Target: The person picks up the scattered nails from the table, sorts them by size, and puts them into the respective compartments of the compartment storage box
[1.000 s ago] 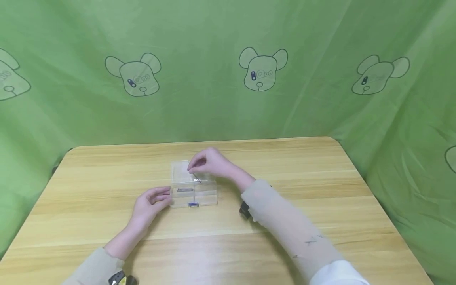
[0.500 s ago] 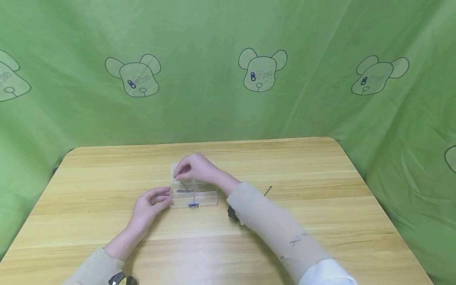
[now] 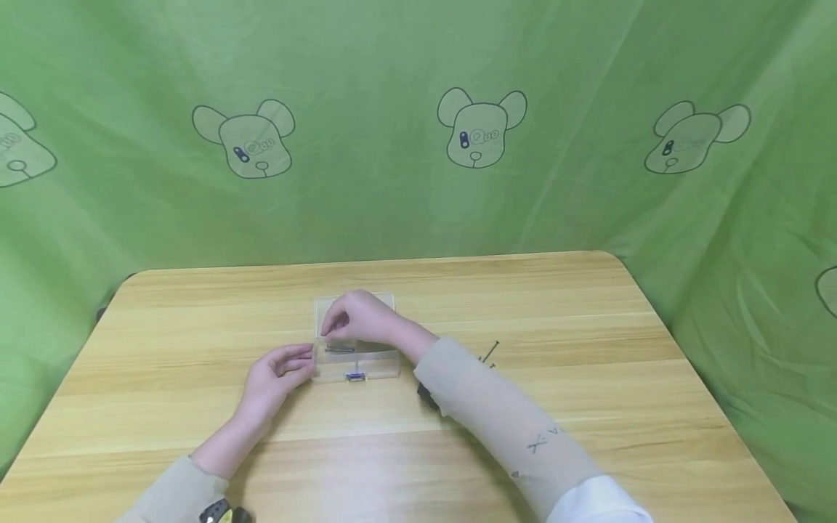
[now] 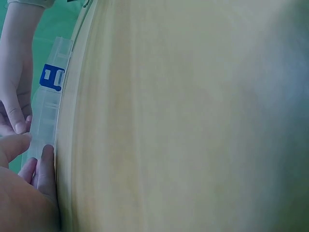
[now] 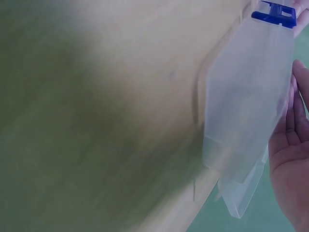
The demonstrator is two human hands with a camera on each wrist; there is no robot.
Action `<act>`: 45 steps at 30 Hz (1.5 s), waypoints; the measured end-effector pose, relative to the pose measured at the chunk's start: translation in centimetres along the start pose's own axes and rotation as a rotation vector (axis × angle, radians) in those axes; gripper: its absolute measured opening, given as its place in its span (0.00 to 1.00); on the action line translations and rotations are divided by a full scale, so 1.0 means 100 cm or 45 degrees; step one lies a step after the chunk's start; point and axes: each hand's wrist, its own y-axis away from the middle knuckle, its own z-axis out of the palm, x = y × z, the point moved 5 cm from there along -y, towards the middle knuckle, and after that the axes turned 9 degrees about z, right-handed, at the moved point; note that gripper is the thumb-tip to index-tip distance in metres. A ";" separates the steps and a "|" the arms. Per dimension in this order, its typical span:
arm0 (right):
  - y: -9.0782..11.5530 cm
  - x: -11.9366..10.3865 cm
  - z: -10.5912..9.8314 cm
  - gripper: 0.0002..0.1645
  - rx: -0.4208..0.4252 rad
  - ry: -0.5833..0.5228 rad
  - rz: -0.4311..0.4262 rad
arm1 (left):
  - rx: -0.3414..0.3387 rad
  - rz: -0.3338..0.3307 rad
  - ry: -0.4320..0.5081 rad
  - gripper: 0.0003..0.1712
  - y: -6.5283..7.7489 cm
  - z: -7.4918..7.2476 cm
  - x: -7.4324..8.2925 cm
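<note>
A clear plastic box [image 3: 378,365] with a blue latch [image 4: 52,77] lies on the table, its lid [image 3: 387,299] folded back away from me. Several thin metal nails [image 3: 340,350] lie in its left compartment. My left hand [image 3: 268,381] touches the box's left end, fingers extended and thumb near the front corner. Over the back of the left compartment is my right hand [image 3: 360,318], thumb and fingertips pinched together low at the box. The nail in that pinch is hidden behind the fingers. From the right wrist, the box's right end and blue latch fill the upper right.
A pair of loose nails [image 3: 490,352] lies on the wooden table [image 3: 562,319] right of the box, partly behind the right sleeve [image 3: 497,407]. A green curtain [image 3: 366,203] with mouse-head prints hangs behind the table.
My right hand has moved left from over the lid, then down to the left compartment with a nail. Its sleeve has uncovered the loose nails on the table. The left hand stays put.
</note>
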 end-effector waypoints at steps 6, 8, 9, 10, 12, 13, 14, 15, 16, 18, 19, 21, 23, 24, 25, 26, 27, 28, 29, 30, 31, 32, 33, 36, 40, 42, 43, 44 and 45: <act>0.003 0.007 -0.003 0.05 0.009 -0.025 0.029 | 0.000 -0.004 0.007 0.29 0.001 0.001 0.001; 0.004 0.009 -0.005 0.05 0.014 -0.034 0.039 | 0.000 -0.005 0.005 0.29 0.001 0.001 0.001; 0.005 0.011 -0.006 0.06 0.017 -0.036 0.042 | -0.001 -0.006 0.004 0.29 0.001 0.001 0.001; 0.005 0.012 -0.008 0.06 0.019 -0.038 0.045 | -0.001 -0.007 0.002 0.29 0.000 0.001 0.001; 0.007 0.014 -0.011 0.06 0.023 -0.038 0.052 | -0.002 -0.009 0.000 0.29 0.000 0.001 0.001; 0.008 0.016 -0.013 0.07 0.028 -0.033 0.054 | -0.003 -0.009 0.001 0.29 0.000 0.001 0.001; 0.009 0.017 -0.015 0.07 0.032 -0.031 0.055 | -0.003 -0.011 0.000 0.29 0.000 0.001 0.000; 0.010 0.018 -0.017 0.08 0.038 -0.031 0.056 | -0.003 -0.012 -0.002 0.29 0.000 0.001 0.000; 0.012 0.019 -0.020 0.08 0.043 -0.033 0.058 | -0.003 -0.012 -0.004 0.29 0.000 0.000 0.000; 0.015 0.022 -0.025 0.09 0.052 -0.047 0.063 | -0.002 -0.011 -0.008 0.29 0.000 0.000 0.000; 0.017 0.023 -0.028 0.09 0.055 -0.055 0.064 | -0.002 -0.013 -0.009 0.29 0.000 0.000 0.000; 0.020 0.026 -0.034 0.08 0.062 -0.074 0.073 | -0.002 -0.015 -0.016 0.29 0.000 0.000 -0.001; 0.023 0.029 -0.039 0.08 0.066 -0.088 0.077 | -0.002 -0.018 -0.020 0.29 0.000 0.000 -0.001; 0.025 0.030 -0.042 0.08 0.070 -0.093 0.079 | -0.003 -0.020 -0.023 0.29 0.000 0.000 -0.001; 0.027 0.032 -0.044 0.08 0.076 -0.100 0.080 | -0.003 -0.021 -0.027 0.29 0.000 0.000 -0.001; 0.029 0.034 -0.047 0.08 0.081 -0.110 0.081 | -0.004 -0.022 -0.030 0.29 0.000 0.000 -0.001; 0.031 0.035 -0.050 0.08 0.088 -0.120 0.080 | -0.005 -0.023 -0.035 0.29 0.000 0.000 -0.001; 0.034 0.037 -0.052 0.09 0.092 -0.129 0.080 | -0.005 -0.024 -0.036 0.29 0.000 0.001 -0.001; 0.036 0.039 -0.054 0.08 0.098 -0.140 0.082 | -0.005 -0.025 -0.038 0.30 0.001 0.001 0.000; 0.038 0.041 -0.056 0.09 0.103 -0.149 0.085 | -0.005 -0.025 -0.041 0.30 0.001 0.001 0.000; 0.041 0.043 -0.059 0.09 0.109 -0.156 0.086 | -0.005 -0.024 -0.043 0.30 0.000 0.001 0.000; 0.043 0.046 -0.061 0.09 0.114 -0.160 0.092 | -0.005 -0.025 -0.043 0.30 0.000 0.001 0.000; 0.046 0.048 -0.064 0.09 0.120 -0.162 0.096 | -0.005 -0.026 -0.043 0.30 0.000 0.001 0.000; 0.053 0.055 -0.071 0.09 0.138 -0.178 0.115 | -0.009 -0.025 -0.041 0.30 0.000 0.001 0.000; 0.065 0.065 -0.080 0.10 0.162 -0.185 0.142 | -0.013 -0.027 -0.046 0.30 0.001 0.001 0.000; 0.072 0.072 -0.084 0.11 0.169 -0.180 0.159 | -0.012 -0.031 -0.047 0.30 0.001 0.000 0.000; 0.075 0.075 -0.086 0.11 0.172 -0.177 0.170 | -0.013 -0.030 -0.050 0.30 0.001 0.000 0.001; 0.079 0.079 -0.087 0.11 0.174 -0.176 0.178 | -0.012 -0.029 -0.051 0.30 0.001 0.000 0.001; 0.083 0.083 -0.089 0.12 0.176 -0.175 0.189 | -0.013 -0.029 -0.051 0.30 0.001 0.000 0.001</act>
